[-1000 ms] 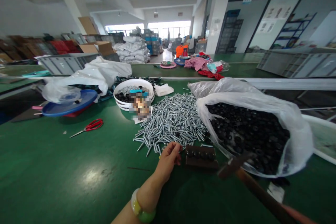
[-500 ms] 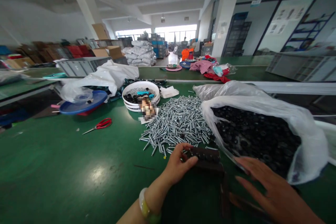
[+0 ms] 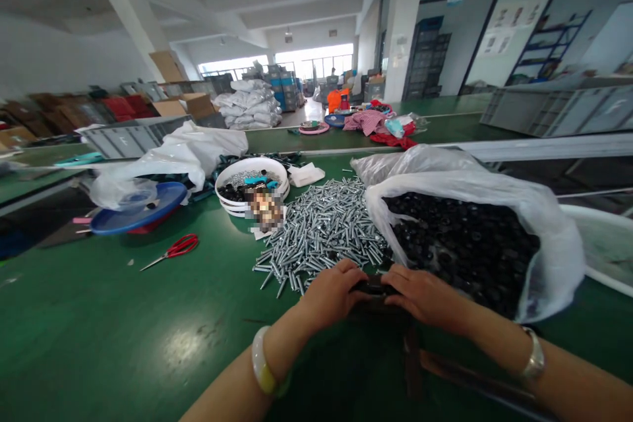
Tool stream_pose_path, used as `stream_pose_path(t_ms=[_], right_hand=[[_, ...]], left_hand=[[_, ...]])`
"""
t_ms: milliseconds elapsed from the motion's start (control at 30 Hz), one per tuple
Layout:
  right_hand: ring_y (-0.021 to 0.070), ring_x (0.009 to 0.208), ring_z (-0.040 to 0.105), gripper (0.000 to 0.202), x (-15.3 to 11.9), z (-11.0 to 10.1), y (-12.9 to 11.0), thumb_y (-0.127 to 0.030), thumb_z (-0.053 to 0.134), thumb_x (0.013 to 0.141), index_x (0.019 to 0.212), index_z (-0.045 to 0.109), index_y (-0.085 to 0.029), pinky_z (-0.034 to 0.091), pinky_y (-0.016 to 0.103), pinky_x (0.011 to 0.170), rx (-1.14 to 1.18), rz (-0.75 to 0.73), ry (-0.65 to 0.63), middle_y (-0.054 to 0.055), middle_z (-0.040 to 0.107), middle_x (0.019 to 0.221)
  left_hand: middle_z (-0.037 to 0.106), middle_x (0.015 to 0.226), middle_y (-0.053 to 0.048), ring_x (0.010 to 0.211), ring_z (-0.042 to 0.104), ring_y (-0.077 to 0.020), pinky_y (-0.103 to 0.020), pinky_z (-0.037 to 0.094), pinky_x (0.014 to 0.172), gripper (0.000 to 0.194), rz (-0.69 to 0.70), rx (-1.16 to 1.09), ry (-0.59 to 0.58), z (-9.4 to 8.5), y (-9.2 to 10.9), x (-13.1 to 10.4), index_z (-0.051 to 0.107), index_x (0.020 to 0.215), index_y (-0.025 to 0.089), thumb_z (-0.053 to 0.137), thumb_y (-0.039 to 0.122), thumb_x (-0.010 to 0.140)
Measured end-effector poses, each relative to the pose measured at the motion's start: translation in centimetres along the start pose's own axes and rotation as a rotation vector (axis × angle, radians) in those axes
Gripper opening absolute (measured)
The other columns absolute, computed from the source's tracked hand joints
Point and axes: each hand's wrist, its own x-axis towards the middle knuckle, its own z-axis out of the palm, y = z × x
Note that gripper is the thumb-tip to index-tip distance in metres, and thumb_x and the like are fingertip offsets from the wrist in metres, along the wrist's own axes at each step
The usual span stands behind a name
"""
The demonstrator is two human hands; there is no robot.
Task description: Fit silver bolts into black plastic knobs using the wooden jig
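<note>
Having put the hammer down toward the table's near edge, now grasping the dark block between fingers of left hand and right hand, apparently pausing hammering

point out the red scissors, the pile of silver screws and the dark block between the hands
Red scissors (image 3: pixel 169 252): head view, where the handles meet the blades.
Pile of silver screws (image 3: pixel 329 227): head view, middle of the heap.
Dark block (image 3: pixel 374 286): head view, its visible upper part.
</note>
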Motion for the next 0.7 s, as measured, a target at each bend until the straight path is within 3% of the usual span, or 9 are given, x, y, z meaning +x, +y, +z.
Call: stream_pose_path(t_ms=[100,167,267,367,467,600,700], right_hand=[[0.0188,0.088,0.060,0.020,-1.5,-0.6,1.3,-0.023,0.044,0.087,0.104,0.053,-0.017,0.049,0.032,0.077,0.120,0.062,0.163,0.009,0.061,0.097],[0.0187,0.091,0.059,0.020,-2.0,-0.8,1.7,-0.024,0.042,0.088,0.105,0.051,-0.018,0.048,0.032,0.080,0.170,0.102,0.255,0.009,0.062,0.097],[0.0188,0.091,0.060,0.019,-2.2,-0.5,1.4,-0.024,0.041,0.088,0.103,0.052,-0.019,0.048,0.033,0.081,0.208,0.088,0.211,0.009,0.063,0.096],[0.0203,0.093,0.058,0.020,-2.1,0.6,0.4,-0.024,0.042,0.087,0.103,0.053,-0.019,0.047,0.037,0.083,0.202,0.077,0.179,0.010,0.061,0.099],[0.0191,0.092,0.058,0.020,-2.1,2.0,0.0,-0.024,0.043,0.087,0.103,0.054,-0.020,0.049,0.035,0.080,0.255,0.054,0.215,0.009,0.059,0.101],[0.0175,0.088,0.060,0.016,-2.4,2.7,0.6,-0.025,0.047,0.085,0.098,0.055,-0.021,0.050,0.032,0.079,0.385,0.105,0.388,0.006,0.063,0.093],[0.0165,0.074,0.062,0.018,-3.2,0.9,1.1,-0.030,0.054,0.080,0.097,0.057,-0.023,0.053,0.030,0.067,0.488,0.276,0.610,0.003,0.063,0.085]], left_hand=[[0.056,0.081,-0.003,0.073,0.053,-0.0154,-0.025,0.043,0.066,0.019,-0.116,-0.135,0.282,-2.6,-0.4,-1.5,0.062,0.095,0.021,0.058,0.027,0.077],[0.049,0.068,0.002,0.054,0.047,-0.0096,-0.020,0.039,0.051,0.025,-0.308,-0.296,0.469,-4.5,-1.1,-2.9,0.058,0.100,0.020,0.057,0.033,0.079],[0.040,0.059,0.007,0.040,0.033,-0.0045,-0.016,0.027,0.039,0.033,-0.535,-0.589,0.453,-5.4,-2.1,-5.2,0.053,0.102,0.019,0.054,0.043,0.079],[0.039,0.058,0.008,0.041,0.032,-0.0039,-0.015,0.025,0.039,0.039,-0.666,-0.718,0.417,-4.0,-2.8,-7.5,0.052,0.102,0.018,0.057,0.047,0.076],[0.039,0.060,0.007,0.043,0.031,-0.0037,-0.015,0.025,0.040,0.043,-0.741,-0.807,0.486,-2.4,-3.2,-9.7,0.052,0.104,0.018,0.059,0.048,0.074],[0.043,0.062,0.006,0.045,0.031,-0.0035,-0.015,0.025,0.040,0.049,-0.845,-0.867,0.575,-2.4,-3.2,-12.7,0.053,0.104,0.017,0.064,0.050,0.069],[0.044,0.061,0.006,0.045,0.032,-0.0040,-0.015,0.027,0.040,0.052,-0.894,-0.832,0.622,-3.7,-3.0,-15.2,0.053,0.105,0.016,0.065,0.051,0.067]])
